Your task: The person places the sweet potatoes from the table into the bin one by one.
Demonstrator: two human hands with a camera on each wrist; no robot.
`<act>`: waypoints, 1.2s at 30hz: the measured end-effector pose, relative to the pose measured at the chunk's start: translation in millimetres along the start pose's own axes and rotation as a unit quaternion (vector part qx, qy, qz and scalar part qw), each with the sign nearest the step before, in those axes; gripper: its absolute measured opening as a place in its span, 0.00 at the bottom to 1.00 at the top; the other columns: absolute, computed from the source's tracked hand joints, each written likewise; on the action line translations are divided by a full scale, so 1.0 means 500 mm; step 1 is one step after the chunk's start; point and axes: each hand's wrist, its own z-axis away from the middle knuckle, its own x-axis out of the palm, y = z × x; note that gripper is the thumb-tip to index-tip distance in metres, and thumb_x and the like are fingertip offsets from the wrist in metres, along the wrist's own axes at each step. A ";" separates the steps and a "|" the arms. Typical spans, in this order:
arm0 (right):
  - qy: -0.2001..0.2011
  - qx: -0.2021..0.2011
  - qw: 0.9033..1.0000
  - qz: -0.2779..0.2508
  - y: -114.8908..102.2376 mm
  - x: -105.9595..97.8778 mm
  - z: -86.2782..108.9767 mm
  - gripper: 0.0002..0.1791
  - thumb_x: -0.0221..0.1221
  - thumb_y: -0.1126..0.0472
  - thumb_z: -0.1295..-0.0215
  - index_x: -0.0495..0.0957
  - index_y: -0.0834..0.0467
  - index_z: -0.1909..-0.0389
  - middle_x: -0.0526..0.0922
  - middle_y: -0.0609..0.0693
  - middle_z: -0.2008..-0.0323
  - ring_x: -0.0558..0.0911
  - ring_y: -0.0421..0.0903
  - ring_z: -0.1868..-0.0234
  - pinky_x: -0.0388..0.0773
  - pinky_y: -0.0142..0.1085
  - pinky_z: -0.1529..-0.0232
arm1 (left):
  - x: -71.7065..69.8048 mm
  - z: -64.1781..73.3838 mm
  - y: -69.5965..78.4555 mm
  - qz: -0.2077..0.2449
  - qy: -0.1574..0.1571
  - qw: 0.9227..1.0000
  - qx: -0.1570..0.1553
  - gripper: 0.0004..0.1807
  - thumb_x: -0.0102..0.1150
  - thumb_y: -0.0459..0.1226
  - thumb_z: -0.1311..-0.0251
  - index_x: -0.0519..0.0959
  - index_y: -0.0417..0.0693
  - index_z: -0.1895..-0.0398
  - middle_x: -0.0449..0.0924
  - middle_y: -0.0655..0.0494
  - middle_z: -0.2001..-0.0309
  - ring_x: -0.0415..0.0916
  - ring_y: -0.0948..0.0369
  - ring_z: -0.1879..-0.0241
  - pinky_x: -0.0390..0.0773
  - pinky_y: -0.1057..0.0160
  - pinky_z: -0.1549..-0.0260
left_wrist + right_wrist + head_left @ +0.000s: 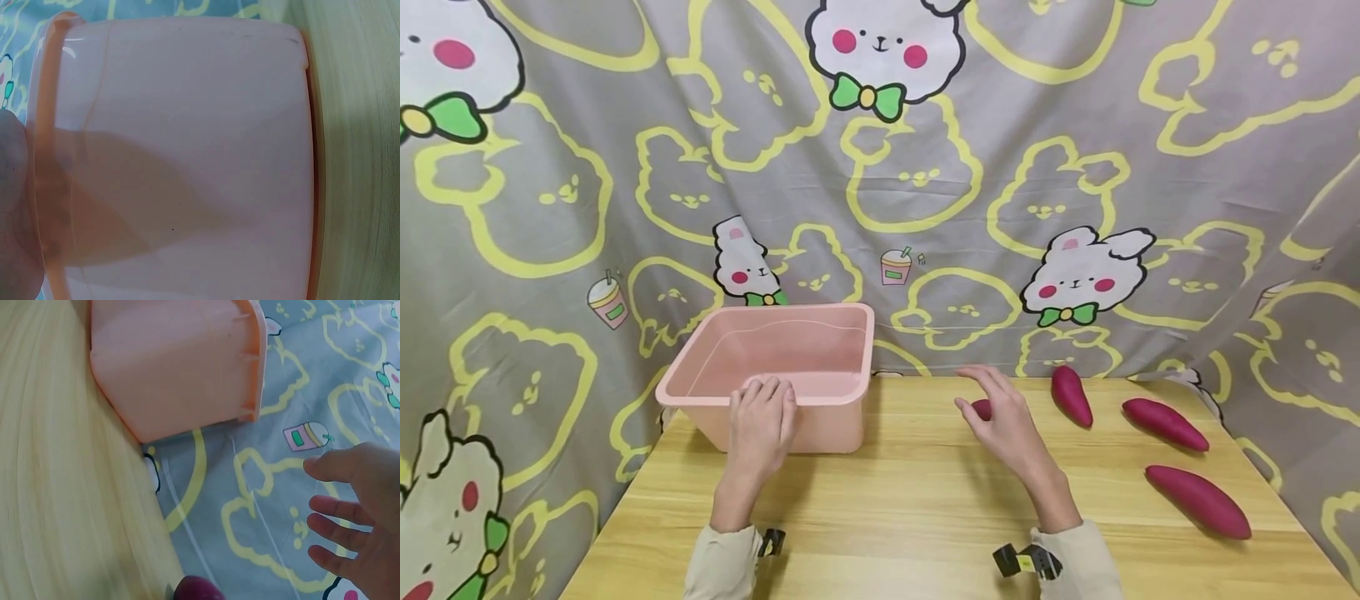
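A grey cloth hangs behind the far edge of the bench and along its left and right edges. Yellow animal outlines, white rabbits with green bows and small drink cups are printed on it. The bench has a pale, wood-grained top.

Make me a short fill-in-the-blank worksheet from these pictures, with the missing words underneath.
1. The left hand grips the rim of the bin, which is ____ in color.
2. The right hand partly hides one sweet potato in the ____ view.
3. Counting that one, ____ sweet potatoes lie on the table.
4. The rabbits printed on the hanging fabric wear bows colored ____.

Missing words: pink; head; four; green.
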 end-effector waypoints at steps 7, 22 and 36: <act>-0.001 0.022 1.000 0.010 0.028 0.003 0.010 0.25 0.71 0.67 0.39 0.79 0.58 0.41 0.80 0.55 0.43 0.78 0.55 0.40 0.75 0.55 0.40 | 0.001 0.002 -0.001 -0.003 -0.001 1.000 0.001 0.18 0.37 0.40 0.23 0.75 0.45 0.68 0.76 0.48 0.68 0.73 0.43 0.60 0.64 0.46 0.61; -0.035 0.086 0.995 0.036 0.085 0.002 0.033 0.27 0.70 0.67 0.39 0.77 0.64 0.39 0.77 0.62 0.43 0.74 0.64 0.38 0.69 0.61 0.38 | 0.001 0.001 0.002 0.004 -0.005 1.000 -0.004 0.18 0.37 0.40 0.23 0.76 0.45 0.66 0.77 0.47 0.66 0.72 0.43 0.59 0.64 0.45 0.59; -0.088 0.142 0.984 0.059 0.116 0.007 0.059 0.31 0.72 0.65 0.40 0.75 0.63 0.36 0.75 0.65 0.41 0.73 0.66 0.43 0.73 0.59 0.47 | -0.001 0.002 0.003 0.003 -0.007 1.000 -0.007 0.18 0.37 0.41 0.22 0.76 0.44 0.65 0.77 0.48 0.66 0.72 0.43 0.60 0.64 0.46 0.60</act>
